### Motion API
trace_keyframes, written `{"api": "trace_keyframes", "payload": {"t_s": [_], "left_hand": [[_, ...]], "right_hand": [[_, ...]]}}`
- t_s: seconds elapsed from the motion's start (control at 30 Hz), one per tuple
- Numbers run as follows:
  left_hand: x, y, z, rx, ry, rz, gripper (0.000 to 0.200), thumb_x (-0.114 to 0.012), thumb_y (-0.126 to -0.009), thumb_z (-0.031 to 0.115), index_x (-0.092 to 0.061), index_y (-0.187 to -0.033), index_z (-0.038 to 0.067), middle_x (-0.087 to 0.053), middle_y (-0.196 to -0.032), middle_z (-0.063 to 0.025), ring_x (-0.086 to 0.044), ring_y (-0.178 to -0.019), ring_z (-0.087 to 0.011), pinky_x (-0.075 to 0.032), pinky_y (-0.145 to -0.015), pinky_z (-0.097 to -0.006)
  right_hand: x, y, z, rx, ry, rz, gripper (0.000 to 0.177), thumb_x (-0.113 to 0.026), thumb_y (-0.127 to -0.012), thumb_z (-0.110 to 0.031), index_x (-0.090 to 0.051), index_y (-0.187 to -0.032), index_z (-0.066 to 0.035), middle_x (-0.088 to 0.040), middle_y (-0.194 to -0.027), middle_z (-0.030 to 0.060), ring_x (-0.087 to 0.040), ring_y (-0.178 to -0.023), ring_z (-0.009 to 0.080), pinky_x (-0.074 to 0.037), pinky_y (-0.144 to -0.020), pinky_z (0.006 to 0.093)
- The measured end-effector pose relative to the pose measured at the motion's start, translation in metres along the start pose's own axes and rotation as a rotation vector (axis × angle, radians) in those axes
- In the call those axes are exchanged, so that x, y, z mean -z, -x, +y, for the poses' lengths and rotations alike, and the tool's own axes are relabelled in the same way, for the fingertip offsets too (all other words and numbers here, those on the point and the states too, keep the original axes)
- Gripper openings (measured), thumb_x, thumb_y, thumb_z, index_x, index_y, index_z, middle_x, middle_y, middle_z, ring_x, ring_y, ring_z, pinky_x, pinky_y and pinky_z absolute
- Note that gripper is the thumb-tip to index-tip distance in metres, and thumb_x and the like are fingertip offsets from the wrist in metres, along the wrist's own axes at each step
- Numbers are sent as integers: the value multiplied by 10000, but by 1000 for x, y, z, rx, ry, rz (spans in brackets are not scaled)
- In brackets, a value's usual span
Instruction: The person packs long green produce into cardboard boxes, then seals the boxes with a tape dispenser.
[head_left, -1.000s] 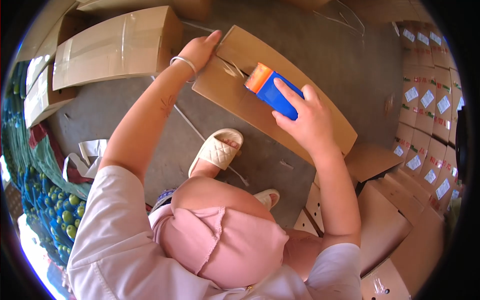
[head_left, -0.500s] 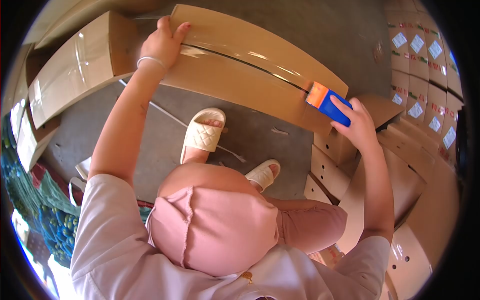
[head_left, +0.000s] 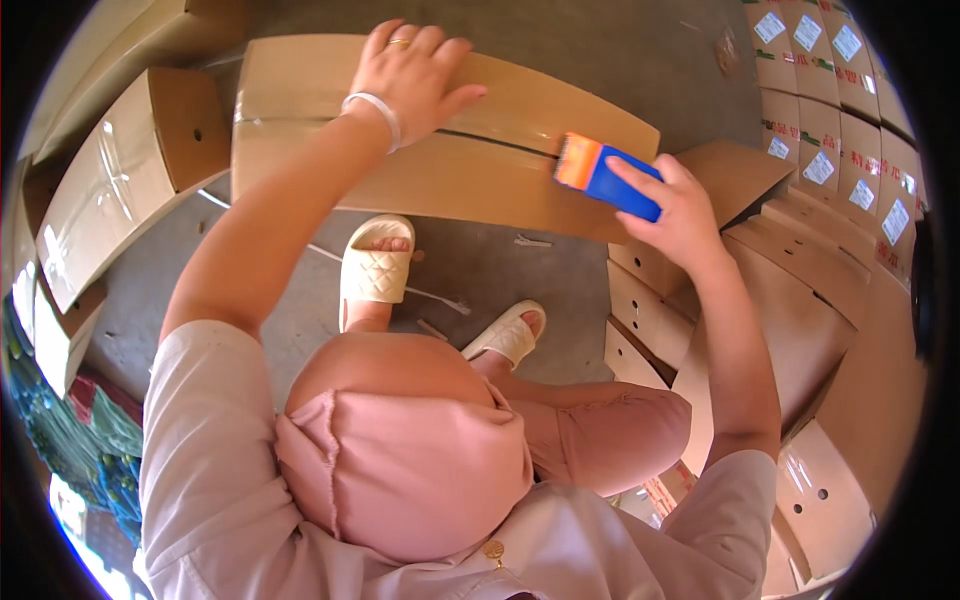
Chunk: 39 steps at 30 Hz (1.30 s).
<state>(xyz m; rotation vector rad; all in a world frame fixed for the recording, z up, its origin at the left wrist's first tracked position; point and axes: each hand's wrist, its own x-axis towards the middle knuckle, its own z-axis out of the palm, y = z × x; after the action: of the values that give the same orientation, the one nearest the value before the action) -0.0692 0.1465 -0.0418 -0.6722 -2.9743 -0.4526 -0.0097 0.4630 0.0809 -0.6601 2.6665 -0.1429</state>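
Observation:
A long cardboard box [head_left: 310, 85] lies across the upper middle, with a dark seam between its top flaps and shiny tape at its left part. My left hand [head_left: 415, 80] rests on the box near the seam, fingers spread, holding nothing. In my right hand [head_left: 675, 205] is a blue and orange tape dispenser [head_left: 610, 177], gripped by its blue body. The orange end touches or is just above the box top at the seam, right of the middle; which one, I cannot tell.
Other cardboard boxes [head_left: 105, 190] stand at the left, and more boxes [head_left: 790, 300] are piled at the right. Labelled cartons [head_left: 820, 150] are stacked at the upper right. Green and blue netting [head_left: 75, 450] lies at the lower left. Scraps lie on the grey floor [head_left: 470, 260].
My left hand has moved right along the box from near its left end. The dispenser has shifted left along the seam in my right hand. The view has turned slightly.

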Motion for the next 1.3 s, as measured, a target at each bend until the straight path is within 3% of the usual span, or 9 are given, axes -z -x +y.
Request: {"api": "trace_keyframes", "payload": {"t_s": [0.2, 0.33, 0.47, 0.6, 0.8, 0.9, 1.3], "left_hand": [[13, 45, -54, -100, -28, 0, 476, -505, -901, 472, -528, -1222, 121, -556, -1128, -98, -498, -1127, -304, -223, -1104, -468], [27, 54, -58, -159, 41, -57, 450, -496, -909, 433, -533, -1210, 101, -564, -1092, -103, -516, -1091, -297, -217, -1104, -481], [31, 55, -57, -155, 33, -90, 452, -474, -925, 427, -525, -1229, 97, -570, -1137, -100, -503, -1145, -302, -178, -1124, -486], [43, 61, -47, -58, 2, -209, 512, -428, -943, 485, -505, -1263, 93, -545, -1252, -105, -435, -1254, -310, -128, -1137, -504], [33, 78, -18, -22, -256, -67, 619, -423, -927, 539, -429, -1330, 70, -444, -1393, -107, -309, -1356, -334, -112, -1139, -535], [21, 83, -18, -7, -208, 36, 620, -439, -922, 534, -420, -1333, 70, -447, -1381, -112, -323, -1341, -342, -128, -1131, -546], [20, 68, -25, 34, -71, -17, 526, -478, -928, 430, -449, -1342, 107, -505, -1300, -97, -388, -1282, -317, -151, -1118, -545]], "right_hand": [[-20, -3, -66, 43, -72, 38, 586, -740, -688, -266, -596, -1252, -337, -472, -832, 72, -554, -761, 254, -495, -681, 366], [-22, 17, -85, 15, -88, 28, 593, -761, -677, -247, -603, -1243, -326, -482, -845, 78, -558, -770, 258, -495, -681, 365], [-9, 49, -59, 54, -242, 77, 611, -779, -663, -214, -608, -1242, -305, -495, -872, 85, -558, -787, 271, -493, -693, 370], [-13, 80, -21, 43, -138, 65, 650, -799, -639, -175, -606, -1245, -309, -488, -887, 86, -542, -799, 281, -481, -716, 380], [-32, 101, 9, -42, -160, -30, 649, -793, -653, -141, -604, -1253, -301, -474, -884, 82, -520, -821, 275, -466, -745, 378], [-40, 100, 17, -37, -135, -3, 662, -795, -648, -133, -601, -1256, -308, -497, -922, 85, -531, -849, 279, -470, -760, 375], [-55, 96, 26, -22, -74, 103, 662, -771, -647, -118, -595, -1256, -313, -522, -1007, 111, -554, -918, 310, -484, -803, 386]]}}
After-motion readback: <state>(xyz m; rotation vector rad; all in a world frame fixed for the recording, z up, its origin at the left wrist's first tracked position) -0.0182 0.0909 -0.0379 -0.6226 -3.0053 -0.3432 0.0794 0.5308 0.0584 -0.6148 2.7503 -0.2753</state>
